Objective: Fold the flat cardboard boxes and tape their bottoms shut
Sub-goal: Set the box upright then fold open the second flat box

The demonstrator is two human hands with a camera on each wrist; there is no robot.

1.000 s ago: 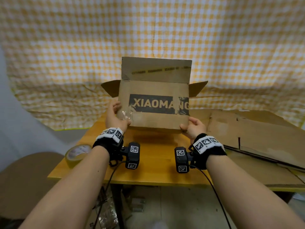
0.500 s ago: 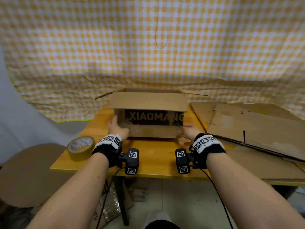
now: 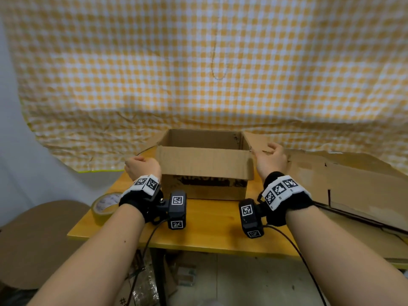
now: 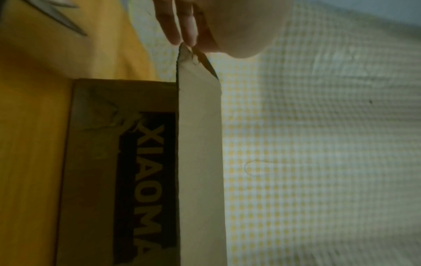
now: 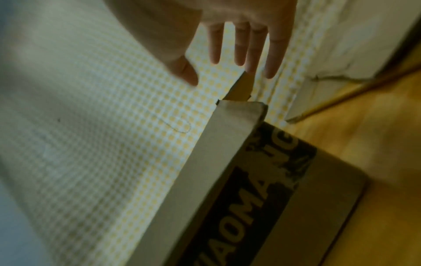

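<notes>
1. Brown printed cardboard box (image 3: pixel 203 173): upright on the yellow wooden tabletop (image 3: pixel 212 221), mouth upward, long axis left–right (near flap folded outward).
2. Left hand (image 3: pixel 142 167), right hand (image 3: pixel 270 161): fingers relaxed, touching side flaps.
3. Backdrop: yellow-checked cloth (image 3: pixel 198 62).

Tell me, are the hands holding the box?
The right hand is open, one finger just touching the box's right flap. The left hand's fingers meet the left flap at its corner; a pinch cannot be told.
</notes>
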